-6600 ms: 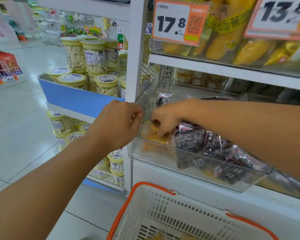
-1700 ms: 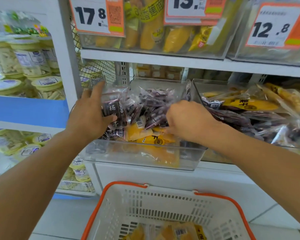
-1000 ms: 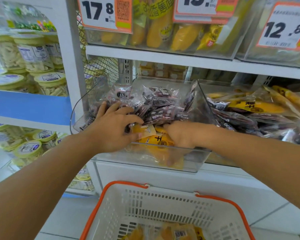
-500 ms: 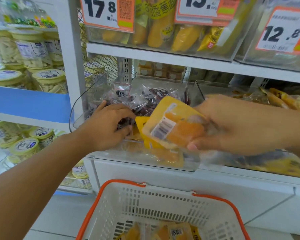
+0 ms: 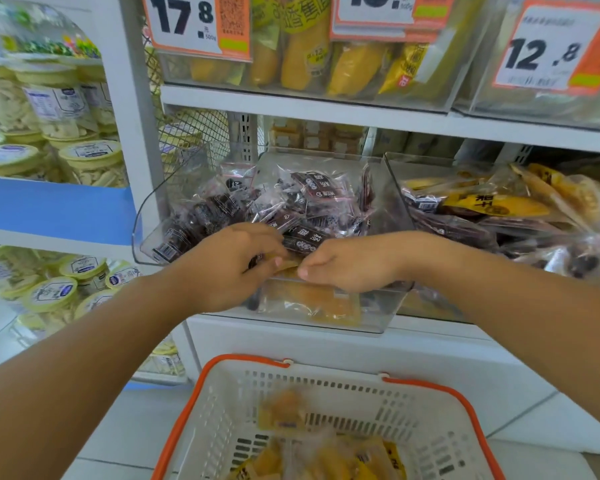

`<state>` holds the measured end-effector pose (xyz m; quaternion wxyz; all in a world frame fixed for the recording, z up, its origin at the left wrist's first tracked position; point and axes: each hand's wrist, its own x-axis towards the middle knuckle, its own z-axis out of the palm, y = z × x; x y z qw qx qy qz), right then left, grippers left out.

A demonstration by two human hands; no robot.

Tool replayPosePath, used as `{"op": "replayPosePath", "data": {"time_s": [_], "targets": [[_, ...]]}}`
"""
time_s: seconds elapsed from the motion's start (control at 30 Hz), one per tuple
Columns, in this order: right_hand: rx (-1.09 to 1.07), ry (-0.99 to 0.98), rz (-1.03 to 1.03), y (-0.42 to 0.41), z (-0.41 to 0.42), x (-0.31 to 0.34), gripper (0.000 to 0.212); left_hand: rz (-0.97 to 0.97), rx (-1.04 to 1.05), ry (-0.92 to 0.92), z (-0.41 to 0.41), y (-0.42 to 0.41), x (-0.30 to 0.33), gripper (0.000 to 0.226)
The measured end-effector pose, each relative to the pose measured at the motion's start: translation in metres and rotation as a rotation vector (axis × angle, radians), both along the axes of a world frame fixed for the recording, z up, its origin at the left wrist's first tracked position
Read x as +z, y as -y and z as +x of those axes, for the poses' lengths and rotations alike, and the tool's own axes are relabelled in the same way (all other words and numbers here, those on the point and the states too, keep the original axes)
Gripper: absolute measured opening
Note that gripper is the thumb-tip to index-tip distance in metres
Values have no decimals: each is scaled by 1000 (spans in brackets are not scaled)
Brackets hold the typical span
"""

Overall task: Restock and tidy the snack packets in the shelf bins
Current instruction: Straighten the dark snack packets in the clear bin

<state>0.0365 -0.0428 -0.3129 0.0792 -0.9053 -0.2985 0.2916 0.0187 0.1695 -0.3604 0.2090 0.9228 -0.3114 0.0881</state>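
A: What are the hands doing?
B: The left hand (image 5: 229, 265) and right hand (image 5: 343, 263) meet at the front lip of the clear plastic bin (image 5: 378, 317), fingers curled, pinching a flat yellow packet (image 5: 286, 266) between them.
A: And the bin?
B: Heaped with glossy, crinkled dark packets (image 5: 312, 192); orange-yellow packets (image 5: 312, 301) lie beneath, showing through the front wall.
A: Below?
B: A white slotted basket (image 5: 413, 420) with an orange rim holds more yellow packets (image 5: 319, 462), one blurred.
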Motion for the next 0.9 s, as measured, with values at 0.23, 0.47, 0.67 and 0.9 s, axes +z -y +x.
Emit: {"op": "replayPosePath", "data": {"time_s": [0.23,0.47,0.67,0.9], "targets": [[-234,127,44,0,5,-17,82,177,76,-97,2,-1,-1,53],[-201,136,-20,-9,40,-29,79,247,143,-177,9,-12,0,58],[-150,224,28,-14,42,-27,69,170,140,-243,10,-11,-3,52],[-200,507,367,8,-13,46,21,-51,116,-199,8,-20,-3,35]]}}
